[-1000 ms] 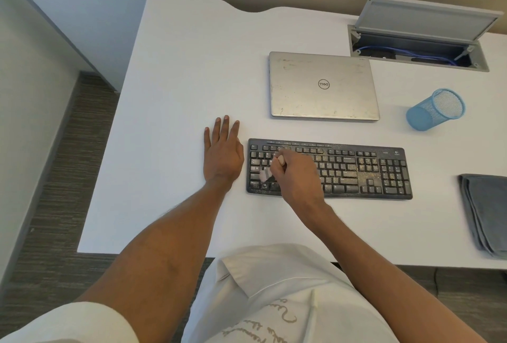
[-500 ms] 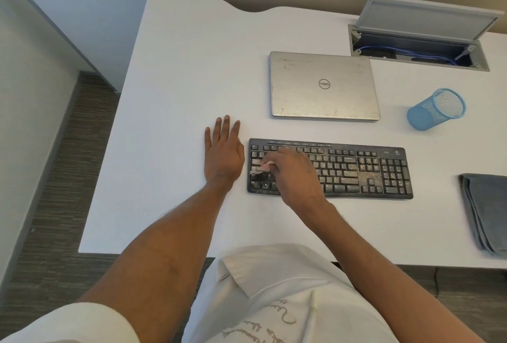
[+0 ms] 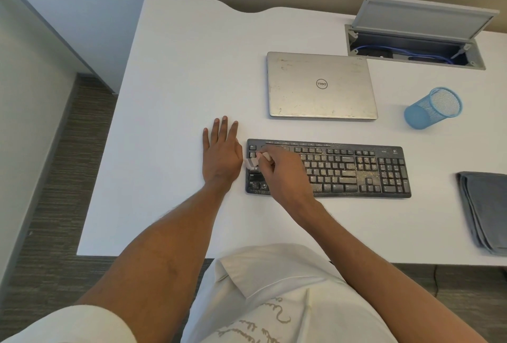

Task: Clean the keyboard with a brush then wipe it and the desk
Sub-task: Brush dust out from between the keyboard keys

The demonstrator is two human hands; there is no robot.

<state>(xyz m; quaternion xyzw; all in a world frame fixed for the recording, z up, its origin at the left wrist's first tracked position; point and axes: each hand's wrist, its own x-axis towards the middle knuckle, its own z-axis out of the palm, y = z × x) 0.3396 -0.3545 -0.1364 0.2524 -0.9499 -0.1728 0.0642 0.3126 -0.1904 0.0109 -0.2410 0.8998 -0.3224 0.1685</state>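
From the head camera I see the dusty keyboard (image 3: 356,169) on the white tabletop (image 3: 178,82), in front of a closed laptop (image 3: 321,86). The left hand (image 3: 220,154) lies flat, fingers straight, just beside the keyboard's left end. The right hand (image 3: 282,169) pinches a small pale brush (image 3: 252,163) over the leftmost keys. A folded grey cloth (image 3: 485,211) lies far right.

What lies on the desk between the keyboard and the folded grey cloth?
Nothing; the head view shows only bare white desk between the keyboard and the grey cloth.
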